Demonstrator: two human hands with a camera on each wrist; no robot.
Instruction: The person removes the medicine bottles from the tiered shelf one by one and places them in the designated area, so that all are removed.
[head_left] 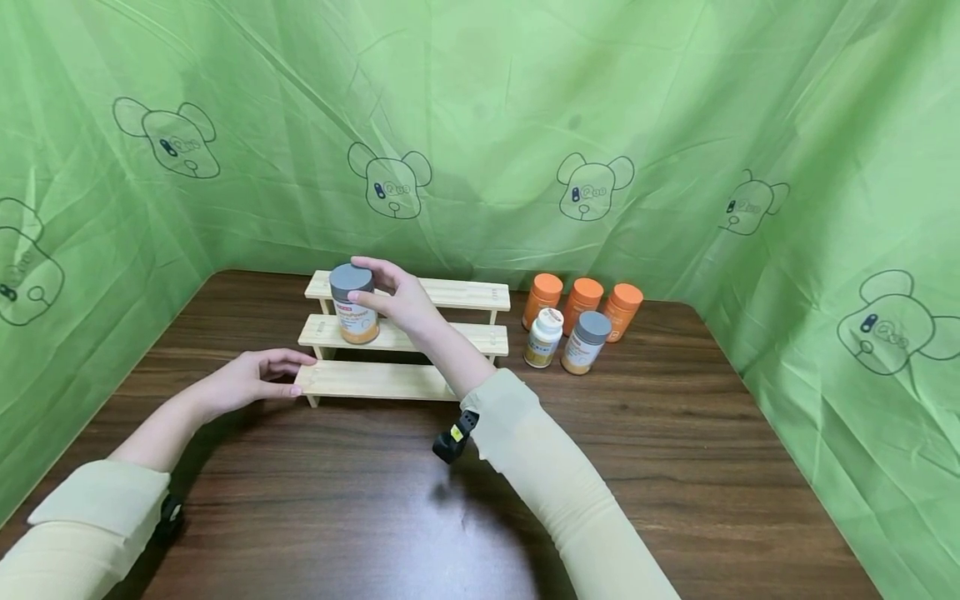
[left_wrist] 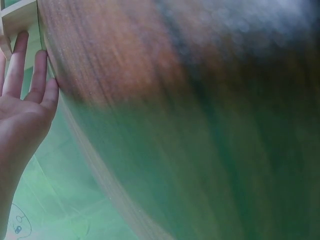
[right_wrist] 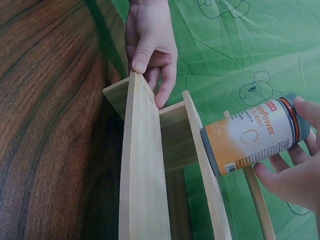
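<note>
A grey-lidded supplement bottle (head_left: 356, 320) with a white and orange label stands at the left end of the middle tier of a three-tier wooden rack (head_left: 390, 381). My right hand (head_left: 408, 307) grips it near the lid, thumb and fingers on opposite sides. In the right wrist view the bottle (right_wrist: 250, 136) has its base against the middle board. My left hand (head_left: 242, 385) holds the left end of the lowest tier. Its thumb is at the front corner and its fingers are behind, as the right wrist view shows. The left wrist view catches this hand (left_wrist: 22, 117) only at its edge.
Right of the rack stand several orange bottles (head_left: 584, 302), a small white bottle (head_left: 543, 340) and another grey-lidded bottle (head_left: 586, 344). All are on the dark wooden table (head_left: 360, 508). Green cloth (head_left: 495, 100) with bear-head drawings surrounds the table at the back and sides.
</note>
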